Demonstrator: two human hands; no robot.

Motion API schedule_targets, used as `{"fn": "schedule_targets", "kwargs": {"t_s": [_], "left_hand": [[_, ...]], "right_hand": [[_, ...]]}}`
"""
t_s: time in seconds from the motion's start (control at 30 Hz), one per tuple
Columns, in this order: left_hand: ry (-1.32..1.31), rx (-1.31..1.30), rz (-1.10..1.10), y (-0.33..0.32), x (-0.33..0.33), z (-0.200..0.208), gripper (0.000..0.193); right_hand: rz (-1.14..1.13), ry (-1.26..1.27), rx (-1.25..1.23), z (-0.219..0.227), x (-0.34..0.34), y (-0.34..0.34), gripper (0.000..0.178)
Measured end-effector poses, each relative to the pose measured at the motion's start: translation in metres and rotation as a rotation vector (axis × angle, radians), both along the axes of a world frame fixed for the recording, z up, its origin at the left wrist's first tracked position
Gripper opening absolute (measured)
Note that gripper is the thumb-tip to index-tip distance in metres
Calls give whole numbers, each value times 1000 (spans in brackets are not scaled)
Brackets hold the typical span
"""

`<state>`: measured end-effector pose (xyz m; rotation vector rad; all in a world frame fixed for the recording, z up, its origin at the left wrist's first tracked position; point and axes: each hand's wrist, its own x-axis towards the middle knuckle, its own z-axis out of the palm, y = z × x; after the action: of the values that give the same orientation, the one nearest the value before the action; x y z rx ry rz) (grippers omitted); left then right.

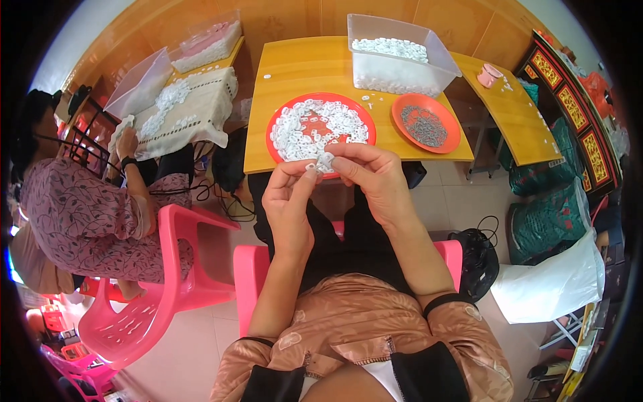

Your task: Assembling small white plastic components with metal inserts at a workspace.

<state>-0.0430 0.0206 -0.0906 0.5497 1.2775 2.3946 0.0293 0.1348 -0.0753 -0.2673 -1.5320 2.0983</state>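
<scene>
Just over the near edge of a red plate (369, 120), both hands meet with their fingertips nearly touching. My left hand (289, 204) pinches a small white plastic piece (311, 167) between thumb and forefinger. Another white piece (325, 161) is gripped by the thumb and fingers of my right hand (376, 175). The pieces look flat with holes; their exact kind is too small to tell. Many like them (288, 134) cover the plate, leaving some red bottom showing. Right of it, an orange-red dish (453, 132) holds small grey metal parts (427, 126).
A clear plastic bin (402, 79) of white pieces stands at the back of the yellow table (295, 63). On the left a co-worker (94, 214) sits at a cloth-covered table beside a pink chair (171, 268). A pink cup (489, 75) and green sacks (546, 221) are on the right.
</scene>
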Motion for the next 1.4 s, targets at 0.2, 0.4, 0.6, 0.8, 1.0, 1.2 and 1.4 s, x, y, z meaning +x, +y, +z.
{"fn": "schedule_targets", "kwargs": {"t_s": [0.2,0.4,0.6,0.8,1.0,1.2,1.4], "left_hand": [[57,-28,37,1,1,0,12],[124,-54,58,1,0,-1,13],[144,-74,47,0,-1,0,12],[140,-88,53,-2,-1,3,13],[153,-76,33,0,-1,2,9],[175,-108,63,0,-1,3,8],[136,-85,49,-1,0,2,8]], "right_hand": [[7,28,-47,1,0,-1,22],[-12,28,-69,3,-1,-3,22],[-10,12,-48,2,-2,-4,22],[-24,18,-71,2,-2,1,22],[7,10,-30,-1,-2,2,20],[24,-6,-50,1,-1,2,21],[98,-12,-163,-8,-3,7,21]]}}
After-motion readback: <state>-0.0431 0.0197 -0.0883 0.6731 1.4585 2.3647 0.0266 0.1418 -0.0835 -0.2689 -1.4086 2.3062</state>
